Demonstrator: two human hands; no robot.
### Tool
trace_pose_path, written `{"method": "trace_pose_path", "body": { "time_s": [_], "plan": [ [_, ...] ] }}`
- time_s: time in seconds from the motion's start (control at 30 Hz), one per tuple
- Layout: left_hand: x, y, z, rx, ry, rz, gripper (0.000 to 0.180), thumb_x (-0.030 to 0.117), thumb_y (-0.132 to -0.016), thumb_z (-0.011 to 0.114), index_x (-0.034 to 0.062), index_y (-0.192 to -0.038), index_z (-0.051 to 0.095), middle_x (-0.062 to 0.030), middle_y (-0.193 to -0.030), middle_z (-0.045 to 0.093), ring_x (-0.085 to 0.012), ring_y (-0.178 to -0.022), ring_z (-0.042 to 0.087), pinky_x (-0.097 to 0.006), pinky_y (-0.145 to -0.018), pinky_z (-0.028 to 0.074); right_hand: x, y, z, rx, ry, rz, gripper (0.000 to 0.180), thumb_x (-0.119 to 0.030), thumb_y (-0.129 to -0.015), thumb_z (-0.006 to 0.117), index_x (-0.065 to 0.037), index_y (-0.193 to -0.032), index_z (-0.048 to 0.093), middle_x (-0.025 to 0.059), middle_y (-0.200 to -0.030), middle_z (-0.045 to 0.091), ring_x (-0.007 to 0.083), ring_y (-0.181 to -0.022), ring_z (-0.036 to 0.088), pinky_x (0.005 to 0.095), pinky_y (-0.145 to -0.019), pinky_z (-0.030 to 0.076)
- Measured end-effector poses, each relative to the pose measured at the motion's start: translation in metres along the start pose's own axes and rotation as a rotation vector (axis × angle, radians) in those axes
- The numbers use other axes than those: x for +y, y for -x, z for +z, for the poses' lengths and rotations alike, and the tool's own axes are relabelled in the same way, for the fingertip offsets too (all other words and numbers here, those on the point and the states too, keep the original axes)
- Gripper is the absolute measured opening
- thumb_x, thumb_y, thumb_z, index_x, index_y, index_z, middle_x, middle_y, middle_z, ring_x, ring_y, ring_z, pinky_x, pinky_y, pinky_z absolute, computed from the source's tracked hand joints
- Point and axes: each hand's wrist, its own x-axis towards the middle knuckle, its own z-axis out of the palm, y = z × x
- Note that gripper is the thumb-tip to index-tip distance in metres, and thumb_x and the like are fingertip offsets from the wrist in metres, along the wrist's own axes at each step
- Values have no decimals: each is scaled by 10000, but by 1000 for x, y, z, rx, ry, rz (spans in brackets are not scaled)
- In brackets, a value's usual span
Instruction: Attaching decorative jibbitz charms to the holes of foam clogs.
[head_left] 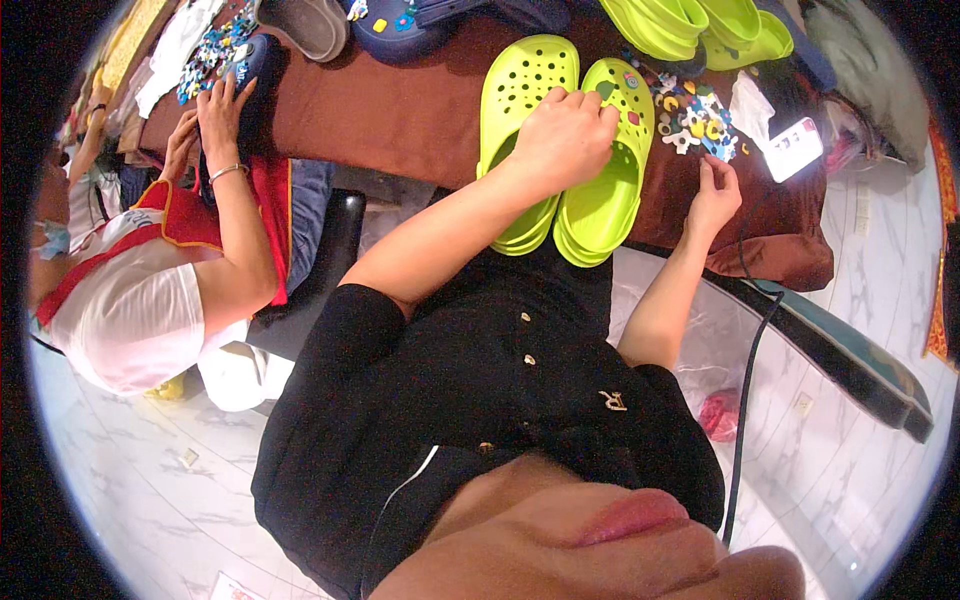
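The head view looks down on a table covered with a brown cloth [400, 110], where a pair of lime-green clogs lies side by side, toes pointing away. The left hand [563, 135] rests palm down across the pair, its fingers curled over the top of the right clog [605, 165] near the strap end and its heel over the left clog [515, 110]; it presses and grips the right clog's upper rather than lying loose. The right hand [714, 195] sits just right of the clogs at the near edge of the cloth, fingers pinched together; whether something small is between them I cannot tell. Just beyond that hand, a scatter of small colourful shoe charms [690, 115] lies on the cloth, touching the right clog's far side. A white phone [795, 148] lies to the right of the charms. More lime-green clogs [690, 25] are stacked at the far edge, and a navy clog [405, 22] lies far left of them. At the left, another person's hand [222, 105] presses on a dark clog [255, 70] beside a second heap of charms [212, 50].
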Motion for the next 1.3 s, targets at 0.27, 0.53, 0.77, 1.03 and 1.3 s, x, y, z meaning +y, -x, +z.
{"method": "trace_pose_path", "body": {
  "time_s": [0.27,0.53,0.77,1.03,1.3],
  "plan": [
    [1,1,3,21,-16,20,259,227,-707,700,48,-878,625,-96,-894,631,-258,-863,639,-390,-789,464,-26,-13,23,-243,269,-247,197,-105,-751,743,-66,-942,716,119,-909,663,306,-888,597,388,-825,473],
    [-6,3,4,25,-8,27,226,223,-692,710,48,-815,639,-99,-870,628,-263,-852,637,-387,-776,477,-45,-18,46,-339,637,-527,247,-122,-706,763,-78,-948,739,128,-891,669,341,-867,560,421,-812,455],
    [-15,-1,-5,-73,241,45,277,246,-745,715,0,-853,646,-159,-879,627,-340,-873,631,-439,-811,510,-45,-17,45,-270,772,-542,216,-159,-769,728,-68,-964,736,136,-880,678,337,-873,554,433,-816,449],
    [-12,-1,-7,-46,240,22,280,249,-744,727,-3,-834,643,-160,-880,625,-339,-851,630,-425,-792,517,-99,1,49,-557,-228,21,180,-146,-869,677,24,-923,702,54,-855,700,111,-788,609,250,-758,471],
    [-13,-1,-3,-46,206,57,318,284,-729,738,-5,-825,647,-147,-863,636,-315,-845,634,-422,-805,508,-99,4,72,-587,-88,-35,163,-99,-793,720,26,-899,708,68,-818,690,127,-765,605,261,-728,470]
  ]
}}
